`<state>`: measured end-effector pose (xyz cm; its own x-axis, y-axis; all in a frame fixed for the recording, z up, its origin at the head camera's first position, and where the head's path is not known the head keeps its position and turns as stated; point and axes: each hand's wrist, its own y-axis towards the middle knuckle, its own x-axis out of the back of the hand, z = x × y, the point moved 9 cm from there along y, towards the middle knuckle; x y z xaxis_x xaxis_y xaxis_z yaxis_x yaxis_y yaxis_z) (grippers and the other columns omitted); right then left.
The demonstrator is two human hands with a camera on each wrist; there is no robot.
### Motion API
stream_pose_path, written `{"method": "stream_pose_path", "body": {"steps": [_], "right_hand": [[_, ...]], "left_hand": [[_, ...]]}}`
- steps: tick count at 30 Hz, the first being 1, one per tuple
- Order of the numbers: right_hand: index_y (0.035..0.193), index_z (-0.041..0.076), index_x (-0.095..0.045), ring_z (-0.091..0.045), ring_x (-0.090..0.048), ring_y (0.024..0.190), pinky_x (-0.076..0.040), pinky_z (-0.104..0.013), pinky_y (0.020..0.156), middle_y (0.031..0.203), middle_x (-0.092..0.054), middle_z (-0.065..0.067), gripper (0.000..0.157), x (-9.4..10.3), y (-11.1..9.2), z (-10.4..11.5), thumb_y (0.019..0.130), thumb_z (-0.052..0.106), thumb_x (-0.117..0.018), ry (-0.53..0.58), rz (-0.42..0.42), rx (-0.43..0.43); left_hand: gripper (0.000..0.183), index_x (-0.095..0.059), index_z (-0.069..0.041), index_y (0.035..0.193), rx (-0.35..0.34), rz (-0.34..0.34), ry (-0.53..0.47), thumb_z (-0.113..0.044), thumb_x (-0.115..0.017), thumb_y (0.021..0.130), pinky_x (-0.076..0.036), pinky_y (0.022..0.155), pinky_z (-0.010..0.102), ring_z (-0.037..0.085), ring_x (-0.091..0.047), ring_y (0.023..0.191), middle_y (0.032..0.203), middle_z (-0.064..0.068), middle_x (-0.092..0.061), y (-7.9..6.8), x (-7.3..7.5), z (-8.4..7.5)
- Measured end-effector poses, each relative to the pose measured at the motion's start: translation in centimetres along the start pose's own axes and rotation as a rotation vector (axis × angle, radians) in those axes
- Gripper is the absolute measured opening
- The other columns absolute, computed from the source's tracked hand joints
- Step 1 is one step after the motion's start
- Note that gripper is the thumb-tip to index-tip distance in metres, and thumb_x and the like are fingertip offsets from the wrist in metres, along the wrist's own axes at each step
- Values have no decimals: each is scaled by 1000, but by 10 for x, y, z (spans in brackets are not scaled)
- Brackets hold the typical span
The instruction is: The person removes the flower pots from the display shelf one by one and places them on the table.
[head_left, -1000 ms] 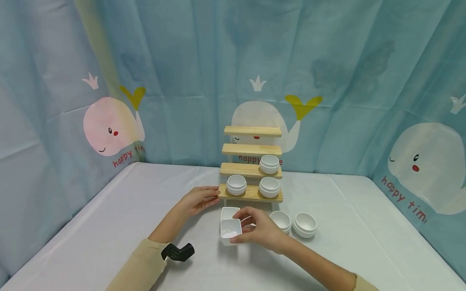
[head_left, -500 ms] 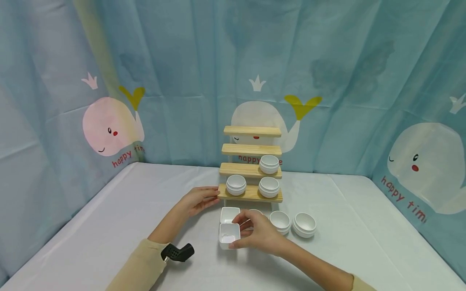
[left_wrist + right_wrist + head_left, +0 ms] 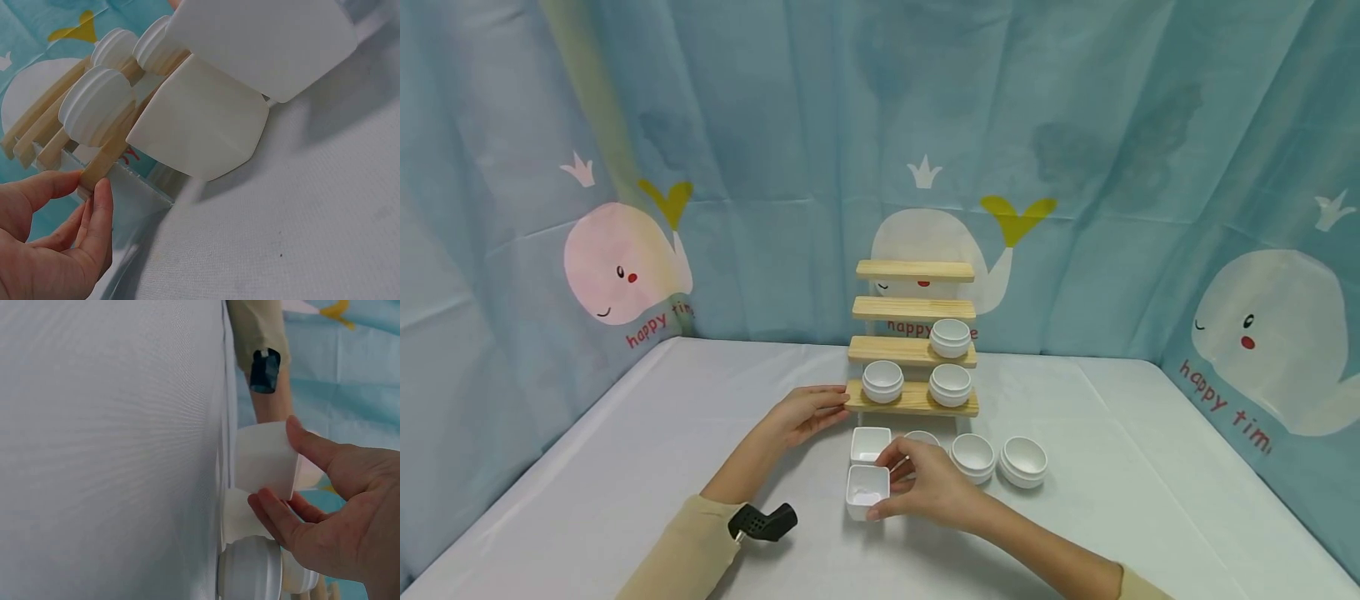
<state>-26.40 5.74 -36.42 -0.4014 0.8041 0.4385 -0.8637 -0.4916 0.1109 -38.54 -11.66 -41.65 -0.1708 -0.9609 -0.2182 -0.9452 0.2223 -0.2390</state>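
Observation:
My left hand pinches the left end of the lowest board of a stepped wooden shelf, thumb on one face and fingers on the other in the left wrist view. My right hand holds a small square white bowl by its side, between thumb and fingertips. A second square white bowl stands just behind it on the table, before the shelf. Two round white bowls, left and right, sit on the lowest board; another round bowl is one board higher.
On the white-clothed table, right of the square bowls, stand round white bowls in a row: one partly behind my right hand, a middle bowl and a right-hand bowl. A blue whale-print curtain hangs behind the shelf.
The square bowl in my right hand has come slightly toward me and left, separating more from the square bowl behind it. My left hand keeps its grip on the shelf board.

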Motion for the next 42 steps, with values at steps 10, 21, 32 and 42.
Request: {"method": "stream_pose_path", "body": {"steps": [10,21,32,42], "right_hand": [[109,-4,-66,-17,-65,93,-64,-18,80,103,-67,-11,50,-2,0,-1,71,2,-98,-51,-8,-1],[107,-3,-65,-16,-65,90,-64,-18,77,100,-66,-9,50,-8,1,-1,70,2,-98,-86,4,6],[110,-1,-64,-13,-65,88,-62,-16,76,103,-66,-8,51,-9,0,-1,73,7,-98,-124,34,19],[112,-5,-62,-20,-67,93,-63,-18,78,105,-66,-13,50,-8,0,2,75,3,-96,-90,43,20]], "left_hand": [[50,-43,18,150,10,3,-9,4,-59,105,-65,88,23,12,-71,90,108,13,-67,0,-1,-1],[51,-41,18,151,12,15,-4,4,-59,105,-65,88,22,11,-70,89,107,11,-67,0,-1,-1],[51,-42,17,151,13,12,-7,4,-60,105,-65,88,23,12,-70,89,106,11,-68,0,-1,-2],[52,-41,17,152,24,17,-8,3,-59,105,-65,90,23,11,-70,90,106,11,-67,0,-1,-1]]}}
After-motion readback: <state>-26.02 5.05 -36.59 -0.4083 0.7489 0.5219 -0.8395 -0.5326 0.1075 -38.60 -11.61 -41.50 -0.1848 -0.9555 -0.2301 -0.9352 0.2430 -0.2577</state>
